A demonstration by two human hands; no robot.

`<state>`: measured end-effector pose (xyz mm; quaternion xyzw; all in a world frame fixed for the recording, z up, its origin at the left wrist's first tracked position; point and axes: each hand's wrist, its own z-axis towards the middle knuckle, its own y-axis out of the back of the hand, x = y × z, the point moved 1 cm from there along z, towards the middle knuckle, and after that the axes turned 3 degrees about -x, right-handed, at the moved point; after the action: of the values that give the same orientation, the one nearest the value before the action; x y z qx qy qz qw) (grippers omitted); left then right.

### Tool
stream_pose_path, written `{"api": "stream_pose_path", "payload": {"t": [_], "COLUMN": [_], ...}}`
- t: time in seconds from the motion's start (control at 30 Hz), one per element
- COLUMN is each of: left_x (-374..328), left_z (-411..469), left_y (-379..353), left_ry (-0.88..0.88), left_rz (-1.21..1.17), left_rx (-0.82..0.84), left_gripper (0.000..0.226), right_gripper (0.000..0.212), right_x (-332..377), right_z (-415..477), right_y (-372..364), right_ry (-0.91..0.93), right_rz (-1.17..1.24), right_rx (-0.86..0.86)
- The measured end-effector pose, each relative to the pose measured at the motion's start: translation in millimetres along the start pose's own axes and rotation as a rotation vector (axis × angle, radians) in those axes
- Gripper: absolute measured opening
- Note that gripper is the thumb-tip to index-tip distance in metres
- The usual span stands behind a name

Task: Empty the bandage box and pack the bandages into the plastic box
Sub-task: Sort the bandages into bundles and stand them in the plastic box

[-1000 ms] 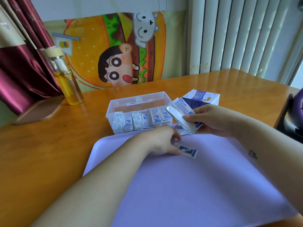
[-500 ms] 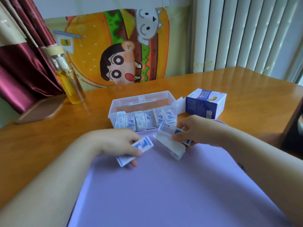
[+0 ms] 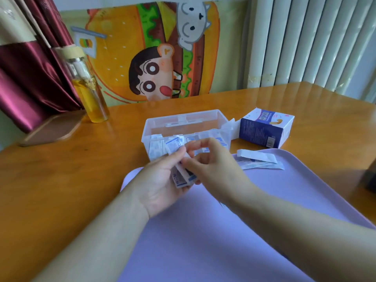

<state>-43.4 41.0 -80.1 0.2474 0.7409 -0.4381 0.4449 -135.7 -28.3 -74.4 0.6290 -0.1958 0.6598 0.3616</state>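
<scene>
Just short of the plastic box (image 3: 162,119), I'm seeing the left hand (image 3: 160,186) gripping the bandage stack (image 3: 180,180) and the right hand (image 3: 211,165) pinching its upper end; its long axis is pointing ahead toward the box.

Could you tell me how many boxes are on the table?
2. The clear plastic box sits central on the table; the bandage box lies just right of it. A dark object at the right edge is unidentifiable.
</scene>
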Motion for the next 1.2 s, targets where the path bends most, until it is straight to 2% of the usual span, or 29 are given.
{"api": "stream_pose_path", "payload": {"t": [0.03, 0.1, 0.17, 0.23, 0.33, 0.43, 0.77, 0.97, 1.07, 1.2], "left_x": [0, -2, -5, -3, 2, 2, 3, 4, 4, 4], "left_z": [1, 3, 2, 2, 2, 3, 2, 3, 3, 3], "left_y": [2, 5, 6, 8, 9, 10, 12, 14, 15, 13], "left_ry": [0.01, 0.022, 0.04, 0.09, 0.151, 0.157, 0.164, 0.161, 0.162, 0.171], "left_rz": [-0.026, -0.117, -0.193, -0.227, -0.227, -0.205, -0.164, -0.168, -0.172, -0.157], "left_rx": [-0.034, -0.098, -0.119, -0.127, -0.104, -0.084, -0.096, -0.096, -0.1, -0.108], "left_gripper": [0.028, 0.025, 0.023, 0.023, 0.022, 0.024, 0.025, 0.025, 0.024, 0.025], "right_gripper": [0.014, 0.016, 0.009, 0.005, 0.028, 0.037, 0.021, 0.024, 0.023, 0.019], "right_x": [-1, -1, -2, -9, -27, -40, -43, -32, -25, -23], "right_z": [1, 9, 22, 32, 40, 40, 45, 42, 39, 39], "right_y": [0, 19, 52, 86, 116, 120, 102, 111, 113, 111], "right_ry": [0.01, 0.077, 0.156, 0.135, 0.015, -0.028, 0.092, -0.038, -0.1, -0.137], "right_rz": [-0.022, -0.223, -0.547, -0.862, -1.116, -1.118, -1.14, -1.001, -1.113, -1.176], "right_rx": [0.012, -0.01, -0.08, -0.114, 0.029, 0.102, 0.0, 0.239, 0.392, 0.411]}}
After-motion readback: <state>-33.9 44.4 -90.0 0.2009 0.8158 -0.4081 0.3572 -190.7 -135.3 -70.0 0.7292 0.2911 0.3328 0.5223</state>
